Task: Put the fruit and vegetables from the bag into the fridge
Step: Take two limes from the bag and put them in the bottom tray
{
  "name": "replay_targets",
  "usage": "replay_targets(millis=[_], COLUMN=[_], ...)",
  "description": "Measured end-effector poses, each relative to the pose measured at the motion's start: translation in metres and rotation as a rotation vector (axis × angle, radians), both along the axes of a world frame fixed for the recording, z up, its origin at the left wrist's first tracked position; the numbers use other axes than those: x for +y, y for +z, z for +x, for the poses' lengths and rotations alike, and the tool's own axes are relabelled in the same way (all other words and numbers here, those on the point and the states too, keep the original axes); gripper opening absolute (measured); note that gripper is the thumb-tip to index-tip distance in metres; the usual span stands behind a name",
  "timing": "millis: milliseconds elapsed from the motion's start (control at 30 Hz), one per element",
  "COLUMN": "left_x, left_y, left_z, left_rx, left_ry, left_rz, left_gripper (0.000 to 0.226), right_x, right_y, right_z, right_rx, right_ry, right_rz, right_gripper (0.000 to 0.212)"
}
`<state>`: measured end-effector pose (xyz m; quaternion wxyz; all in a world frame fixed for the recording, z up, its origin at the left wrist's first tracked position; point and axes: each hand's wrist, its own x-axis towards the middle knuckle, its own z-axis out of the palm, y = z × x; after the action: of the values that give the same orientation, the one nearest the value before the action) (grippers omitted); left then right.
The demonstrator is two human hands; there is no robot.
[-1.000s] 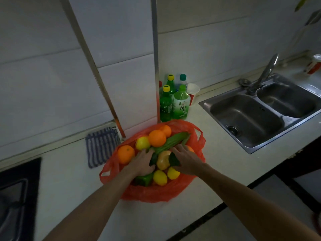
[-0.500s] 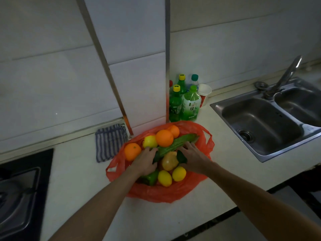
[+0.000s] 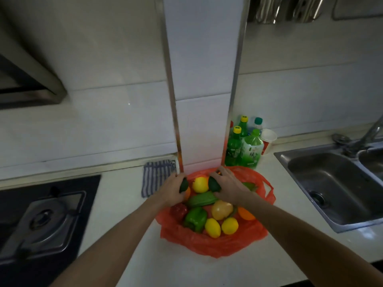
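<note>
My left hand (image 3: pixel 171 190) and right hand (image 3: pixel 229 188) each clamp a dark green fruit (image 3: pixel 214 184), side by side over the bag's (image 3: pixel 217 245) far side.

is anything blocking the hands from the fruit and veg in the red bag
Nothing visible. The red bag lies open; the left hand grips a dark green piece, the right hand a second green piece. The fridge is out of view.
</note>
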<state>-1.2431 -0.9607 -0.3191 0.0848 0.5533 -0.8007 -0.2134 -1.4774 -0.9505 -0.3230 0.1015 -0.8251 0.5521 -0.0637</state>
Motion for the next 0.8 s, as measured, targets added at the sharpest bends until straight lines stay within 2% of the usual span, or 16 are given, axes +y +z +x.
replay_targets(millis=[200,367,800], left_x=[0.013,0.034,0.135], left_y=[0.031,0.051,0.084], left_z=[0.055,0.111,0.276], left_rx=[0.054,0.136,0.060], left_ry=[0.123,0.245,0.580], left_rz=[-0.041,-0.060,-0.180], left_gripper=[0.048,0.056,0.052], right_x=[-0.015,-0.020,0.007], right_y=[0.040,0.058,0.105], right_z=[0.052,0.112,0.281], right_rx=[-0.011,-0.061,-0.075], right_ry=[0.070,0.206,0.534], right_rz=[-0.023,-0.050,-0.143], right_gripper=[0.064,0.065,0.060])
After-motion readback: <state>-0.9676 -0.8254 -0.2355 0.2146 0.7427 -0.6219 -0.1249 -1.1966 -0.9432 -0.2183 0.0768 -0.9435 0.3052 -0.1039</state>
